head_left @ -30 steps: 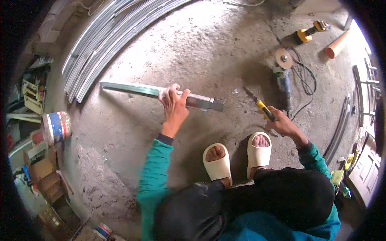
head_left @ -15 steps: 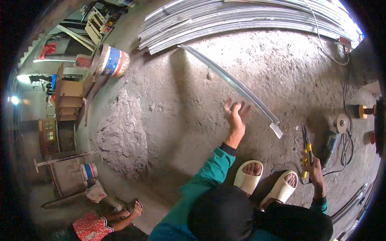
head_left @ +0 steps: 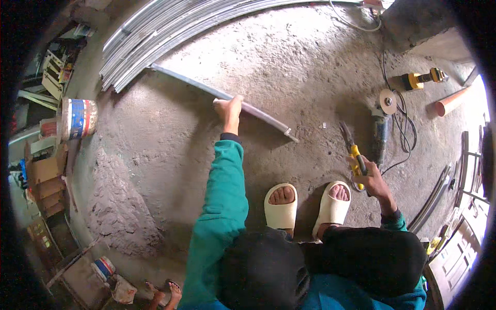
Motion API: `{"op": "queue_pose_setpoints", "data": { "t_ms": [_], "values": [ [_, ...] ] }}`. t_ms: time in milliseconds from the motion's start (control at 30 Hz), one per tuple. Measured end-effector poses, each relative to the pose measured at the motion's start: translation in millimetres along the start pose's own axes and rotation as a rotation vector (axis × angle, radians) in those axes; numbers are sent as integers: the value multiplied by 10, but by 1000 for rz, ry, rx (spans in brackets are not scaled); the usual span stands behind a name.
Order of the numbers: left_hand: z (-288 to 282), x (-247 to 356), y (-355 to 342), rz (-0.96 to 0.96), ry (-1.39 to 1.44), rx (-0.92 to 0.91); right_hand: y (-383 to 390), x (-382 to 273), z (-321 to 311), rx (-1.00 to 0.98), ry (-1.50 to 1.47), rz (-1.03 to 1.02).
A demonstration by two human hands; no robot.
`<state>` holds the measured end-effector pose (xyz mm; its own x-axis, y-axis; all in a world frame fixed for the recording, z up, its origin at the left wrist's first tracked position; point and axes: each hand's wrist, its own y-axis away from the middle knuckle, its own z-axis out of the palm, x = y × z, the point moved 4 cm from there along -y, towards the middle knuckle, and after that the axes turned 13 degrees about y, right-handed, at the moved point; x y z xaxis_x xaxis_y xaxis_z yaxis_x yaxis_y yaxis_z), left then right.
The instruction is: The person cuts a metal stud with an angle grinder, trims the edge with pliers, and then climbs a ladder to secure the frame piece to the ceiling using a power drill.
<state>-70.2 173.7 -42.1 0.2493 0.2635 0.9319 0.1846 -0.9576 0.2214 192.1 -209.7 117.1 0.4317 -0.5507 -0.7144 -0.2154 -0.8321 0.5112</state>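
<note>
Left hand (head_left: 230,109), arm stretched toward twelve o'clock, grips the metal strip (head_left: 217,94); right hand (head_left: 368,174) clasps yellow-handled snips (head_left: 352,148). Bucket (head_left: 78,119) at nine o'clock, contents unclear.

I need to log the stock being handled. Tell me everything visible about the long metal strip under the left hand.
The metal strip is long, narrow and grey, seemingly a thin metal channel. It lies flat on the concrete floor, one end against the pile of metal strips, the other free. The left hand rests on it past midway.
</note>
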Motion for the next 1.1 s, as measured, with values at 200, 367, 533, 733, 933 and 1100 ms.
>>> {"op": "queue_pose_setpoints", "data": {
  "t_ms": [200,367,533,733,933,1100],
  "values": [
    [-226,-292,238,-247,603,-77,74,-261,-40,29,221,-140],
    [-288,64,504,-495,1176,-262,57,-297,50,114,422,-255],
    [-528,492,650,-267,846,-198,69,-395,210,100,434,-311],
    [-326,1228,846,101,651,-358,178,-371,316,51,685,-449],
    [319,1376,680,98,233,-528,-26,-363,560,-3,738,-346],
    [855,1332,800,100,83,-648,-85,-285,603,-102,729,-354]
  ]
}}
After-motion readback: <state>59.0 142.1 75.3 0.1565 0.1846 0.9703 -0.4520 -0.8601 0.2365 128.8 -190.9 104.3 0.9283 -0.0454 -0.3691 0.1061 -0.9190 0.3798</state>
